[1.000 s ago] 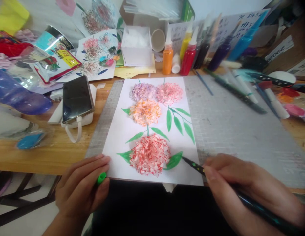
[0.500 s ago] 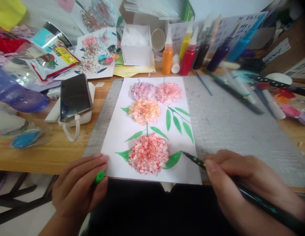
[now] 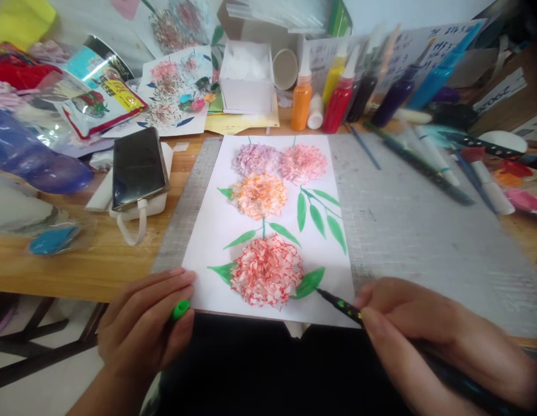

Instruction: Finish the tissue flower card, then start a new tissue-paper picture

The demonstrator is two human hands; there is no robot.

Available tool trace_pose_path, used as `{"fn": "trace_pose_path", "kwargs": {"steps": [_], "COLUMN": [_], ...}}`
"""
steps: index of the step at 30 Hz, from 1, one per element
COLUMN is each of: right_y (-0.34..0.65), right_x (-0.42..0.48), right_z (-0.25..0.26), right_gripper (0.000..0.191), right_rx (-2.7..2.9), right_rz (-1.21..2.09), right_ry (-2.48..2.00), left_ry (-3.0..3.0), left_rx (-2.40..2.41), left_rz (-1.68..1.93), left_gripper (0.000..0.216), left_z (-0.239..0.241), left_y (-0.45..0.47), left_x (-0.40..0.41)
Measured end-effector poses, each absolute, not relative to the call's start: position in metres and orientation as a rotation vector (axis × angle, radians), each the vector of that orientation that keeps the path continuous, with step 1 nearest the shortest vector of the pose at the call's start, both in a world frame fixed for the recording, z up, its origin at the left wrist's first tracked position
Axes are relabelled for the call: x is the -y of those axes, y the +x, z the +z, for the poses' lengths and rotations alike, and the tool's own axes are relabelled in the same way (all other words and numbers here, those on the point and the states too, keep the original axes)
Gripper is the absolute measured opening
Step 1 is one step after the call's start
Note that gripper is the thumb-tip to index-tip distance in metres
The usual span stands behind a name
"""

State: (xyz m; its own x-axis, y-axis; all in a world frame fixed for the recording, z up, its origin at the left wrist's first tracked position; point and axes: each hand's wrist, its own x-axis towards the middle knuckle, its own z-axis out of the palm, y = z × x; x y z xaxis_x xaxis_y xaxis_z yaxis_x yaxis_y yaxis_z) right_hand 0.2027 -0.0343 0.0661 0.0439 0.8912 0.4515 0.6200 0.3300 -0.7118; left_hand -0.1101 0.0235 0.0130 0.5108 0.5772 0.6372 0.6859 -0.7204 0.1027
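A white sheet of paper (image 3: 203, 242) carries crinkled paper flowers in purple, pink, orange and red, with green leaves drawn around them. My right hand (image 3: 411, 323) grips a black marker pen (image 3: 341, 304), its tip at the lower edge of the green leaf (image 3: 310, 283) right of the red flower (image 3: 267, 270). My left hand (image 3: 147, 323) is closed around a green pen cap (image 3: 180, 309), whose open end shows between thumb and fingers. The fingertips of that hand rest on the paper's lower left edge.
Beneath the paper lies a grey cutting mat (image 3: 415, 231). A phone (image 3: 140, 167) with a white cable lies at left. Paint bottles, including an orange bottle (image 3: 302, 98) and a red bottle (image 3: 337, 104), line the back. Pens and a brush (image 3: 478, 167) are at right; a white box (image 3: 246, 78) stands behind.
The marker tip has moved down from the right leaf's upper point to its lower edge. My right hand has lowered with it. The left hand still holds the cap at the paper's edge.
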Motion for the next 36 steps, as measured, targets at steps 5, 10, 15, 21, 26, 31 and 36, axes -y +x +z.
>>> {"fn": "trace_pose_path", "kwargs": {"steps": [5,10,15,21,26,31,36], "right_y": [0.204,0.206,0.204,0.204,0.201,0.199,0.201], "right_x": [0.028,0.021,0.022,0.031,0.031,0.031,0.033], "right_z": [0.064,0.059,0.058,0.058,0.059,0.058,0.061], "right_gripper": [0.013,0.012,0.014,0.012,0.012,0.013,0.012], "right_rx": [1.764,1.866,1.841,1.664,1.666,1.623,1.501], "right_rz": [0.351,0.31,0.329,0.366,0.436,0.454,0.494], "right_ry": [-1.255,-1.131,-1.135,-1.308,-1.321,-1.289,-1.381], "left_ry": [-2.569,-2.575,-2.573,-2.556,-2.544,-2.556,-2.553], "left_rx": [1.062,1.006,0.984,1.002,0.976,0.961,0.967], "left_rz": [-1.025,-1.049,-1.077,-1.073,-1.083,-1.072,-1.066], "left_gripper": [0.02,0.02,0.025,0.027,0.023,0.022,0.022], "left_z": [0.015,0.016,0.015,0.014,0.014,0.014,0.014], "left_y": [-0.108,-0.106,-0.103,-0.105,-0.104,-0.105,-0.106], "left_x": [-0.023,-0.024,-0.026,-0.027,-0.028,-0.027,-0.028]}}
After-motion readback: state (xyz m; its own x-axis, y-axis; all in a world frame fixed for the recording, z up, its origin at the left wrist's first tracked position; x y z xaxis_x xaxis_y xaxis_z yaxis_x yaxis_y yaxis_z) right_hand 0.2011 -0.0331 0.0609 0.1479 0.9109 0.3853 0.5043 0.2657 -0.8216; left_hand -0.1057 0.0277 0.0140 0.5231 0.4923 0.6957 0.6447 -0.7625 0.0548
